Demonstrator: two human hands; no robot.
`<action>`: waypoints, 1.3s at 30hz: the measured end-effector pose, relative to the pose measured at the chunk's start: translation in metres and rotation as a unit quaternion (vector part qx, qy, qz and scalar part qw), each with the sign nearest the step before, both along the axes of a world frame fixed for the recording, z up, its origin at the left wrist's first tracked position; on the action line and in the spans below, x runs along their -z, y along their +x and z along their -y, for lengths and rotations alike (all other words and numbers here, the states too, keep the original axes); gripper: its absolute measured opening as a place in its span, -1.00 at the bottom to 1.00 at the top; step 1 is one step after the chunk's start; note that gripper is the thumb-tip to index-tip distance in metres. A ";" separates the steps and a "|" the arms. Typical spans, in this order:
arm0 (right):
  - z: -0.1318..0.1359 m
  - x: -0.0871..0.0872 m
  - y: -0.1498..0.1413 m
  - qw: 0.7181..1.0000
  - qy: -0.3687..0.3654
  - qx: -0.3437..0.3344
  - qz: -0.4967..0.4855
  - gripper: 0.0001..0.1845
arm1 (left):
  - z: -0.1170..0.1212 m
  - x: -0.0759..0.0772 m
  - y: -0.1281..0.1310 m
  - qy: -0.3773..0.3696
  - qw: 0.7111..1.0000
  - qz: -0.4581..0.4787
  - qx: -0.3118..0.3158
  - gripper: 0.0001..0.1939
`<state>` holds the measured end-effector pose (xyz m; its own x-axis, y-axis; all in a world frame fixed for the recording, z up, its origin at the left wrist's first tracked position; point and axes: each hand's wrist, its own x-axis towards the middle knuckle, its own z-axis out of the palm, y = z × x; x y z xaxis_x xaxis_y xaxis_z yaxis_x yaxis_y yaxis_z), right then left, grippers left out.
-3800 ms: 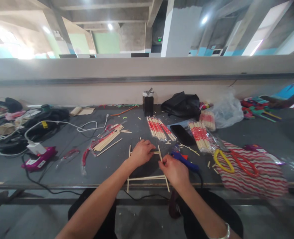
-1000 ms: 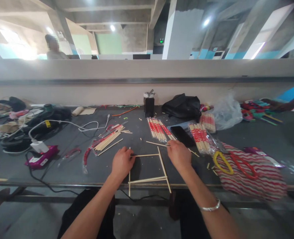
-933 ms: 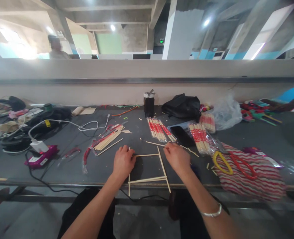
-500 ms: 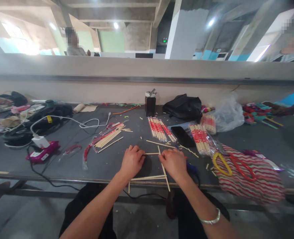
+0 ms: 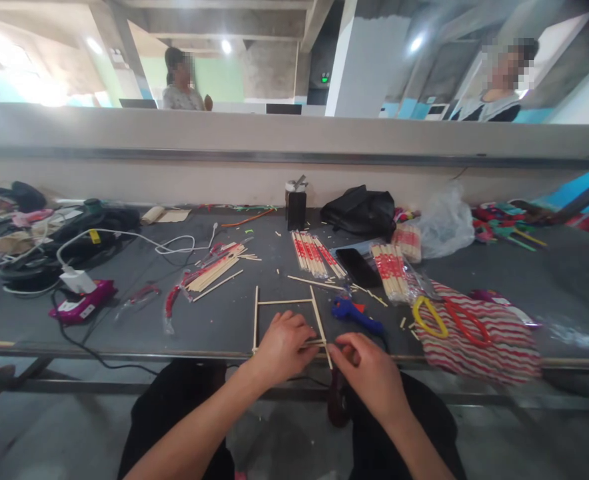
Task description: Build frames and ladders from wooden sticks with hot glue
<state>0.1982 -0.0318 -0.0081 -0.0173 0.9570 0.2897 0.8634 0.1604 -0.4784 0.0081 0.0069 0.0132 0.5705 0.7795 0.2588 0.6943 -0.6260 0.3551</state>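
A four-sided frame of thin wooden sticks (image 5: 285,302) lies at the table's front edge, its stick ends running past the corners. My left hand (image 5: 285,343) reaches over the near side, fingers closed on the near crosspiece close to the right corner. At that corner my right hand (image 5: 369,370) has its thumb and forefinger pinched at the right-hand stick (image 5: 318,317); the exact contact is partly hidden. Just beyond my right hand rests a blue glue gun (image 5: 354,315) with an orange-red part. A loose stick (image 5: 317,283) lies behind the frame.
Packs of sticks with red bands (image 5: 310,255) lie behind, near a black phone (image 5: 358,267). An opened bundle (image 5: 217,270) is at left, with a purple power box (image 5: 83,303). A striped cloth bag (image 5: 479,340) lies right. Two people stand beyond the partition (image 5: 294,133).
Both hands have come nearer, from the frame's far crosspiece to its near right corner. The far side and the glue gun are now uncovered. People beyond the partition have moved.
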 end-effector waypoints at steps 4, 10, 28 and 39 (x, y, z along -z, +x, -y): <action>0.011 0.011 -0.005 0.999 0.028 -0.021 0.011 -0.85 | 0.005 0.004 0.010 -0.005 1.000 -0.023 -0.019 -0.88; 0.003 0.004 -0.013 0.999 0.008 -0.006 0.044 -0.89 | 0.004 0.010 0.017 -0.026 0.998 -0.014 -0.049 -0.86; -0.002 0.000 -0.020 0.997 -0.027 0.018 0.067 -0.91 | -0.016 -0.008 0.012 -0.008 1.000 -0.022 0.017 -0.78; -0.005 0.002 -0.023 0.996 0.011 0.028 0.083 -0.89 | -0.082 -0.014 0.018 0.045 0.947 -0.138 0.287 -0.77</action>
<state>0.1754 -0.0264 -0.0100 -0.0145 0.9515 0.3072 0.9383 0.1191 -0.3246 0.0262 0.0885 0.0269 0.9488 0.3031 0.0893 0.2896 -0.9471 0.1380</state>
